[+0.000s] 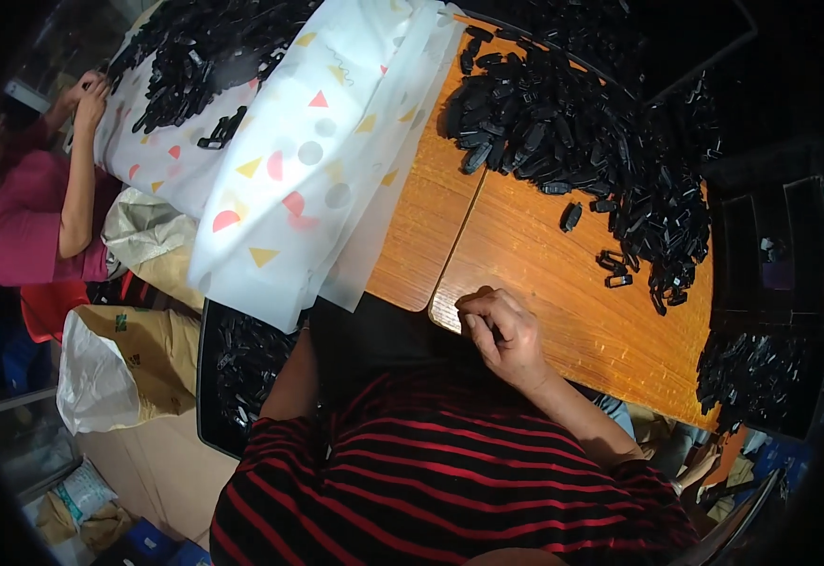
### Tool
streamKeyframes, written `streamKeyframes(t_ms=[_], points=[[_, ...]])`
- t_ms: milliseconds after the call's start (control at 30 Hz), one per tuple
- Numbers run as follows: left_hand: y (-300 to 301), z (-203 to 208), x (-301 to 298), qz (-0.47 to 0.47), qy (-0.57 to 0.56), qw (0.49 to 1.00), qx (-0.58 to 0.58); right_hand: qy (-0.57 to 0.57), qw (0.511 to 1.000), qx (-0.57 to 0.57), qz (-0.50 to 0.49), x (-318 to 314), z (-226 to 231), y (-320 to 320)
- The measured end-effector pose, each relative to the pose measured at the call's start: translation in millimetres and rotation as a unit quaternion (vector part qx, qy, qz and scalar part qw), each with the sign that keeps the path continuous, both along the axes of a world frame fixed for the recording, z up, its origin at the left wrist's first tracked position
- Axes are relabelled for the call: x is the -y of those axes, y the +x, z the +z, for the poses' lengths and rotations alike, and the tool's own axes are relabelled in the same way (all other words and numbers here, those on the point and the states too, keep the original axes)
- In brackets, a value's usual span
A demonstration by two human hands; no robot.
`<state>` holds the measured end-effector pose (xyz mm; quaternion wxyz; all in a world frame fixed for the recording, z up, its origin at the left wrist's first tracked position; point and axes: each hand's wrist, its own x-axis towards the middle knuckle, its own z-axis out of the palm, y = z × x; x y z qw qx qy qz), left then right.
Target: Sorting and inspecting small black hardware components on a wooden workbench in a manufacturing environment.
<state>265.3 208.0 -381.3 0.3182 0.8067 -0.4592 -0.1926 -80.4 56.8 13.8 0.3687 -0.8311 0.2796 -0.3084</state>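
Observation:
My right hand [503,332] rests on the near edge of the wooden table [563,311] with its fingers curled in; whether a small dark piece sits between them is unclear. A large heap of small black plastic parts [582,132] lies on the table beyond it, and a few loose pieces [617,267] lie nearest the hand, a short way to its right. My left forearm [288,377] reaches down toward the table's underside, and that hand is hidden below the edge.
A white cloth with coloured shapes [308,160] covers the table's left half and carries another heap of black parts [195,47]. A person in a pink top [30,217] works at the far left. Black crates of parts stand at lower left [242,363] and right [761,373]. Sacks [120,368] lie on the floor.

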Motion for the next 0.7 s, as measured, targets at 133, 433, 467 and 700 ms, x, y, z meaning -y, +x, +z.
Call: streamKeyframes(t_ms=[133, 433, 467, 700], points=[[10.0, 6.8, -23.3, -0.001, 0.014, 0.999, -0.041, 0.018, 1.0, -0.019, -0.008, -2.2, 3.9, 0.5], [-29.3, 36.3, -17.6, 0.028, 0.024, 0.991, -0.132, -0.012, 0.998, -0.052, -0.029, -2.9, 5.1, 1.6], [-34.7, 41.8, -20.6, 0.031, 0.024, 0.989, -0.141, -0.012, 0.998, -0.053, -0.031, -2.9, 5.5, 0.3], [-20.5, 89.0, -14.7, 0.065, 0.012, 0.981, -0.182, -0.029, 0.999, -0.038, -0.01, -1.2, 3.8, 1.2]])
